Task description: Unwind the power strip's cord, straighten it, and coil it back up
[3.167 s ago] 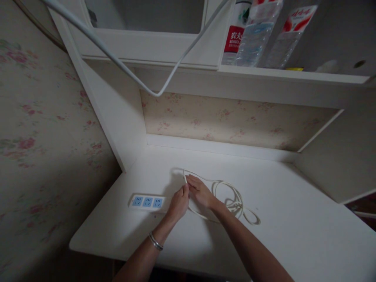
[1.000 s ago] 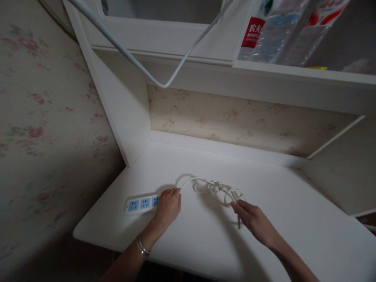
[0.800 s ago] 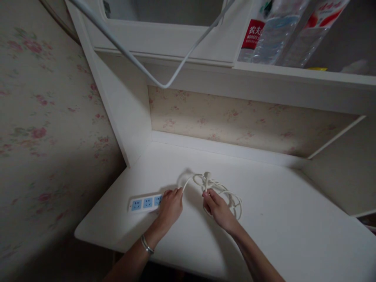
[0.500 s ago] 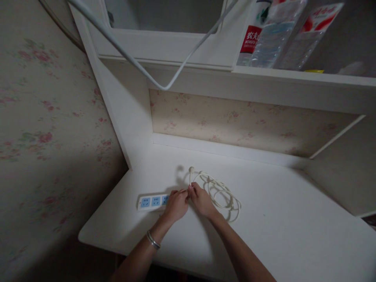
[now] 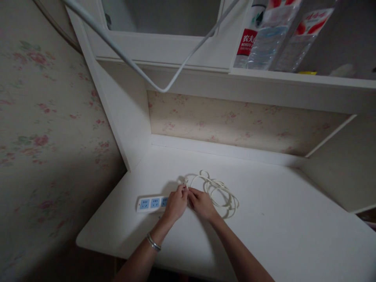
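My left hand point(image 5: 177, 201) is closed on the white cord just below its plug point(image 5: 185, 181), which points away from me. Close beside it, my right hand point(image 5: 202, 203) pinches the same cord point(image 5: 221, 192), whose loose loops lie on the desk to the right. A white power strip point(image 5: 151, 204) with blue sockets lies to the left, its right end hidden behind my left hand. The fingertips of both hands nearly meet, so the exact grip on the cord is partly hidden.
The white desk point(image 5: 264, 243) has a rounded left corner near the flowered wall point(image 5: 38, 137). Overhead, a shelf point(image 5: 293, 78) holds several plastic bottles point(image 5: 266, 43). A bent white rod or cable point(image 5: 164, 89) hangs across the upper view.
The plug has dropped closer to my hands and a little left. My left hand has moved up to the cord beneath it; my right hand has shifted slightly down.
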Tool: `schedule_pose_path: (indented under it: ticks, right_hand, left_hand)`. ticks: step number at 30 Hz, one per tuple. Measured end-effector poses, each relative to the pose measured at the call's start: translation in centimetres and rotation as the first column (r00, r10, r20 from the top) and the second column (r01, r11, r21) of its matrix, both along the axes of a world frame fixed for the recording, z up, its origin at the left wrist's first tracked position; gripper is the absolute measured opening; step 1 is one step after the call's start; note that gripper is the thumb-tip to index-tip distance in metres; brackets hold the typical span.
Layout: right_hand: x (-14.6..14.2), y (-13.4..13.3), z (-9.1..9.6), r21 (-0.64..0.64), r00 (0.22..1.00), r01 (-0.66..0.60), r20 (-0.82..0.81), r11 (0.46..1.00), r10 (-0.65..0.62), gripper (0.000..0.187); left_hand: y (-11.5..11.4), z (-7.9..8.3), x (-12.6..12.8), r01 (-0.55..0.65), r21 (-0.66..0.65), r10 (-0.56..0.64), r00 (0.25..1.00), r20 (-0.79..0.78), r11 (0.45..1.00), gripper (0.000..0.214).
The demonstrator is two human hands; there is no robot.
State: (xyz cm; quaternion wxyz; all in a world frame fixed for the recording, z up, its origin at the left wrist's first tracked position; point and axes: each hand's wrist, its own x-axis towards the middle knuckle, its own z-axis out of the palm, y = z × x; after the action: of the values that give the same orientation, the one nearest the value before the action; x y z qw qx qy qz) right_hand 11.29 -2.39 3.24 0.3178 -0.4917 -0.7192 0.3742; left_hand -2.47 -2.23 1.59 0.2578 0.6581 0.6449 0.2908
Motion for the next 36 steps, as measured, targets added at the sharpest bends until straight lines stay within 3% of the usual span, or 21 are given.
schedule_pose_path:
  ticks: [4, 6, 9, 12, 16, 19, 24, 27, 30, 36]
  right_hand:
    - [0.5, -0.1, -2.0, -0.121, 0.992, 0.059, -0.106, 0.991, -0.072, 0.041]
    - [1.2, 0.3, -2.8, -0.126, 0.991, 0.128, -0.02, 0.984, -0.131, 0.041]
    - [2.3, 1.3, -3.1, -0.02, 0.973, 0.148, 0.179, 0.989, -0.142, 0.034]
    - [2.7, 2.5, -2.3, 0.169, 0.944, -0.007, 0.325, 0.986, -0.049, 0.041]
    - [2.1, 3.6, -0.8, 0.392, 0.816, -0.253, 0.578, 0.884, -0.023, 0.048]
    - [1.9, 4.3, 0.2, 0.381, 0.777, -0.33, 0.629, 0.864, 0.019, 0.039]
    - [3.1, 5.2, 2.0, 0.185, 0.727, -0.458, 0.64, 0.87, 0.247, 0.025]
    - [5.1, 5.7, 3.5, 0.192, 0.745, -0.416, 0.633, 0.889, 0.212, 0.027]
    - [8.4, 6.4, 4.9, 0.265, 0.729, -0.308, 0.683, 0.914, 0.047, 0.03]
    - [18.6, 7.9, 5.3, 0.304, 0.659, -0.105, 0.734, 0.947, -0.163, 0.035]
  left_hand:
    - [-0.2, 0.2, 0.1, 0.032, -0.019, -0.032, 0.999, -0.024, 0.999, 0.035]
    - [-0.3, 0.2, 0.1, 0.059, -0.022, -0.06, 0.998, -0.031, 0.998, 0.036]
    - [-0.3, 0.2, 0.2, 0.061, -0.027, -0.063, 0.995, -0.076, 0.998, 0.039]
    - [-0.3, 0.3, 0.3, 0.075, -0.002, -0.074, 0.991, -0.115, 0.997, 0.041]
    - [-0.5, 0.9, 0.4, 0.117, -0.005, -0.117, 0.985, -0.127, 0.993, 0.037]
    - [-0.7, 1.6, 0.3, 0.13, -0.025, -0.132, 0.984, -0.118, 0.991, 0.031]
    - [-1.0, 1.8, 0.1, 0.146, 0.011, -0.144, 0.986, -0.084, 0.989, 0.031]
    - [-1.1, 1.4, -0.2, 0.156, 0.086, -0.144, 0.981, -0.131, 0.984, 0.034]
    - [-1.0, 1.0, -0.5, 0.187, 0.1, -0.164, 0.967, -0.197, 0.977, 0.037]
    - [-0.5, 0.7, -0.8, 0.195, 0.055, -0.17, 0.938, -0.303, 0.979, 0.032]
